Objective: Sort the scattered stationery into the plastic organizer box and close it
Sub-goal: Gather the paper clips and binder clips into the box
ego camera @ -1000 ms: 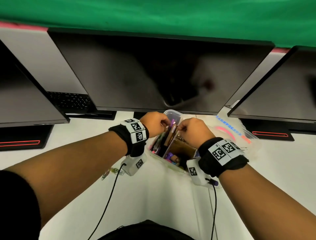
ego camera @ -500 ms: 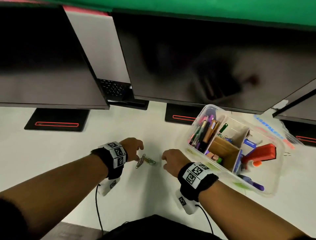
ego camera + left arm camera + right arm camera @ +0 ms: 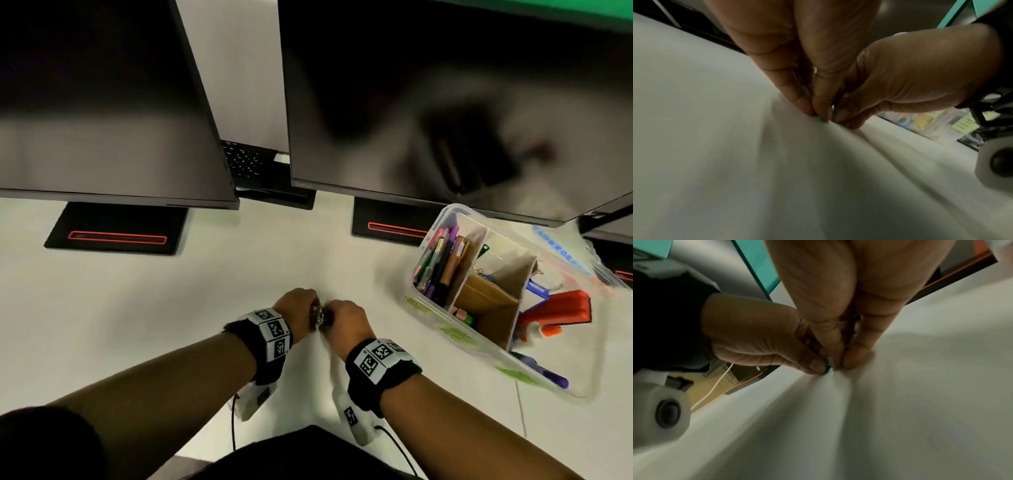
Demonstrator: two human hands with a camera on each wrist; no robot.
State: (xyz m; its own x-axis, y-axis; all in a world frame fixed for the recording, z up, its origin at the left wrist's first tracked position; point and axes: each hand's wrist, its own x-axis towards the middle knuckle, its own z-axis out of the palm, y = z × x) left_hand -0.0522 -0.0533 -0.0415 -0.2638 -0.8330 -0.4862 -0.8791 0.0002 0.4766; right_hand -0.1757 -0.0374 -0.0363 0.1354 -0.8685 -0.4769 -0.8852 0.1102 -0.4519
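Clear plastic, the organizer box sits open at the right, long axis running diagonally away. Left of it, the left hand and right hand meet fingertip to fingertip on the white table, pinching small paper clips (light, springy, probably slippery; orientation hidden).
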